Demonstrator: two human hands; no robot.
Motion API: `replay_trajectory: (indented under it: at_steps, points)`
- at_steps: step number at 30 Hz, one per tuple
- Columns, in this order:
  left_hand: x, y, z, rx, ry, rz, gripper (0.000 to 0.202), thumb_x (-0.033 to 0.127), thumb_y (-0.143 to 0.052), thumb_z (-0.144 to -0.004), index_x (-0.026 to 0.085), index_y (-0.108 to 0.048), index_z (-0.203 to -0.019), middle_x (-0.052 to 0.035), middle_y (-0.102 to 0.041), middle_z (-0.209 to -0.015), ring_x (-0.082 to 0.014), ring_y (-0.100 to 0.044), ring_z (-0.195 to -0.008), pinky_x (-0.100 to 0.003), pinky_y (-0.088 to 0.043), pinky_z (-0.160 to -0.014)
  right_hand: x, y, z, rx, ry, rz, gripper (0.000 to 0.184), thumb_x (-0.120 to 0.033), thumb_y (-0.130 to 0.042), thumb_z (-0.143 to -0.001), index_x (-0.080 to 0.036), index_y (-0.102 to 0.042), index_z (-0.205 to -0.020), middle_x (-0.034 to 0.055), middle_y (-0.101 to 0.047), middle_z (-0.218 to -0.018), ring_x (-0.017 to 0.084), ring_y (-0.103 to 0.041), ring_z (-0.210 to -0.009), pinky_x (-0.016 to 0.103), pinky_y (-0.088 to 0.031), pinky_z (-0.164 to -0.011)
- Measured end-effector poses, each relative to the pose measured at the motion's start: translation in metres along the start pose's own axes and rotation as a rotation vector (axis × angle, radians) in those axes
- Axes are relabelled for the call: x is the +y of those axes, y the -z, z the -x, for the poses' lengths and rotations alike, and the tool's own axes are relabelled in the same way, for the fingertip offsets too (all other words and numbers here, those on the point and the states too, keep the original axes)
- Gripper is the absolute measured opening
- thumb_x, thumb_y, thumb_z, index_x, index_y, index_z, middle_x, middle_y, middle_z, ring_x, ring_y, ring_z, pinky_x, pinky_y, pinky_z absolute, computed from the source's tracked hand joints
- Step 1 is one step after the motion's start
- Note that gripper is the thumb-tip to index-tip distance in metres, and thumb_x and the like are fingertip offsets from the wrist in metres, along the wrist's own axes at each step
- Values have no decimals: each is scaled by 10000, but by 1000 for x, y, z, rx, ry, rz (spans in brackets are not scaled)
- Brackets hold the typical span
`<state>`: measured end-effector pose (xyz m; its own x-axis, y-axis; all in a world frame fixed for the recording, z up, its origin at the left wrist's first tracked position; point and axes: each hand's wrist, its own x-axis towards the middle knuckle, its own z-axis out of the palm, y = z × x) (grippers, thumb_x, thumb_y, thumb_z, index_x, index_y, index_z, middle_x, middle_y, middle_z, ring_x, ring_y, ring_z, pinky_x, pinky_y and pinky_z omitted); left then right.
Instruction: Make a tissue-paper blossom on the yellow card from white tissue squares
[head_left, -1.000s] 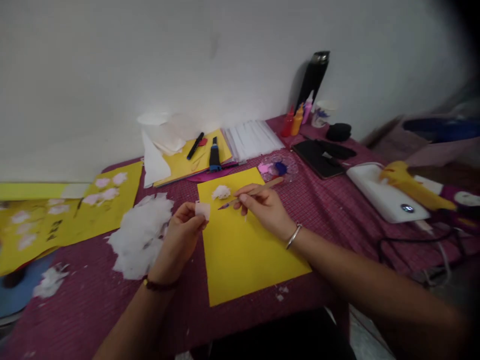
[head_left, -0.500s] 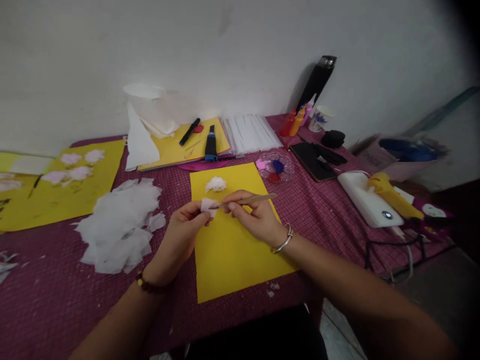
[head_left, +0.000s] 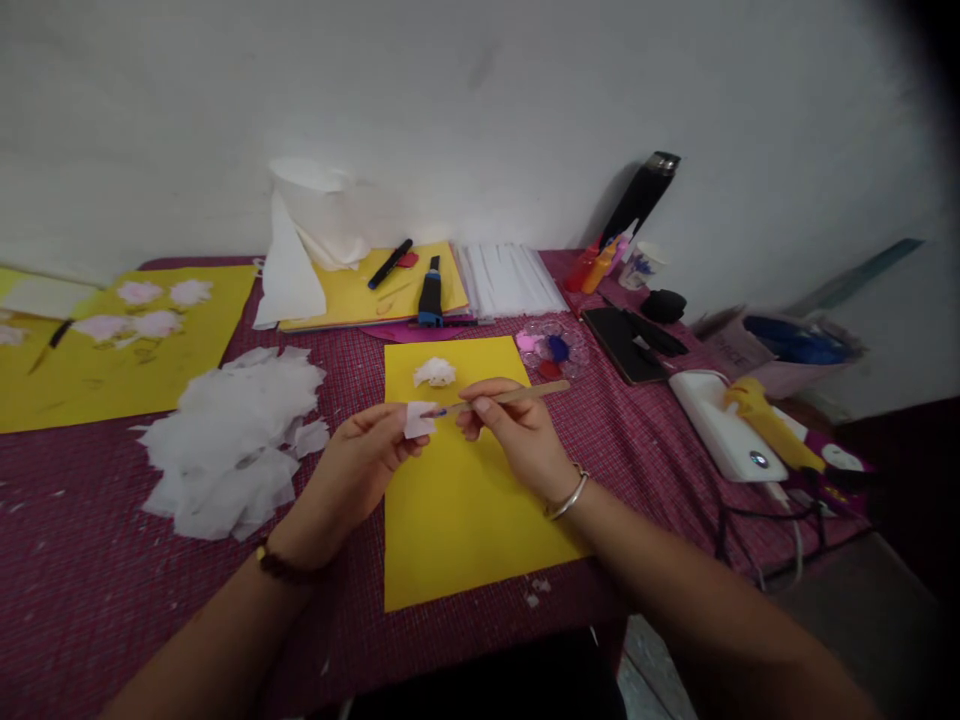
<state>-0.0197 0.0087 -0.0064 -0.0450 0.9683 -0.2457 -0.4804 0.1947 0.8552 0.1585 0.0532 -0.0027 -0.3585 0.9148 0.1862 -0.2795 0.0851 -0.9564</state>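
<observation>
My left hand (head_left: 358, 465) pinches a small white tissue piece (head_left: 417, 419) over the left edge of a yellow sheet (head_left: 465, 500). My right hand (head_left: 517, 432) grips a wooden paintbrush (head_left: 502, 398), its tip touching the tissue piece. A white tissue flower (head_left: 434, 373) lies on the yellow sheet just beyond both hands. A clear paint palette (head_left: 553, 346) with pink, blue and red paint sits off the sheet's far right corner.
A pile of white tissue scraps (head_left: 232, 440) lies to the left. Another yellow sheet with pink flowers (head_left: 127, 330) is at far left. Markers, white strips, paint bottles (head_left: 596, 265), a black flask (head_left: 641, 195), a white device and a yellow glue gun (head_left: 765, 425) stand behind and right.
The brush tip came from apart to touch the tissue piece in my left hand. The view shifted, so the table things sit lower and more to the right.
</observation>
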Motion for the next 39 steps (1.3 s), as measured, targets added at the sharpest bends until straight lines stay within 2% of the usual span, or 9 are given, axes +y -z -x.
replay_trajectory:
  at_steps: [4, 9, 15, 18, 23, 25, 32, 35, 39]
  points:
    - [1, -4, 5, 39, -132, -71, 137, 243, -805, -629, 191, -734, -734, -19, -694, -695, -111, -585, -611, -240, -480, -592, 3, -1, -1, -12, -127, -162, 160, -347, -703, -802, -220, -674, -894, -4, -711, -729, 94, -627, -576, 236, -491, -584]
    - [0, -2, 10, 81, -448, -453, 38, 229, -724, -748, 228, -742, -781, -9, -691, -697, -128, -608, -643, -252, -491, -617, 6, -6, 1, 22, -209, -190, 230, -405, -727, -764, -183, -692, -815, 20, -723, -700, 92, -612, -494, 221, -474, -511]
    - [-2, 8, 17, -124, -843, -1082, 182, 169, -660, -788, 262, -754, -913, -54, -742, -888, -200, -670, -840, -339, -529, -810, 7, -6, 1, 62, -421, -360, 197, -375, -714, -761, -179, -693, -771, -60, -567, -480, 54, -436, -386, 184, -424, -442]
    - [-3, 3, 18, -97, -777, -1046, 143, 180, -650, -780, 246, -752, -856, -54, -734, -812, -189, -669, -763, -322, -537, -751, 4, 1, -2, -11, -493, -446, 191, -323, -734, -747, -199, -702, -889, -81, -549, -504, 48, -428, -408, 186, -453, -478]
    - [-8, -12, 14, 74, -189, -460, 143, 292, -681, -735, 193, -668, -633, -21, -648, -562, -130, -562, -471, -246, -456, -458, 6, 7, -6, -32, -360, -325, 188, -310, -767, -712, -158, -720, -812, -33, -636, -594, 45, -513, -462, 165, -445, -483]
    - [-10, -15, 14, 70, -93, -371, 170, 323, -708, -707, 182, -666, -621, -28, -651, -557, -134, -566, -472, -245, -451, -454, 10, 6, -7, 34, -361, -275, 182, -318, -754, -714, -146, -709, -752, -21, -642, -568, 47, -515, -432, 156, -409, -433]
    - [29, -13, 2, -236, -571, -993, 104, 241, -652, -770, 236, -728, -700, -30, -699, -685, -163, -610, -633, -270, -443, -605, 13, 11, -9, 10, -691, -547, 88, -238, -673, -685, -155, -647, -692, -38, -611, -481, 64, -486, -367, 184, -393, -401]
    - [47, -3, -34, -149, -642, -1128, 103, 235, -639, -768, 237, -705, -690, -21, -682, -675, -167, -588, -623, -274, -417, -591, 10, 19, -13, 37, -698, -653, 59, -217, -665, -695, -161, -645, -691, -44, -602, -478, 68, -499, -396, 187, -397, -420]
    - [44, 13, -86, -262, -609, -1376, 107, 206, -611, -761, 214, -710, -800, -40, -680, -803, -184, -610, -732, -289, -448, -662, 8, 29, -20, 113, -647, -707, 47, -205, -666, -702, -164, -646, -693, -46, -602, -480, 69, -482, -396, 195, -409, -428]
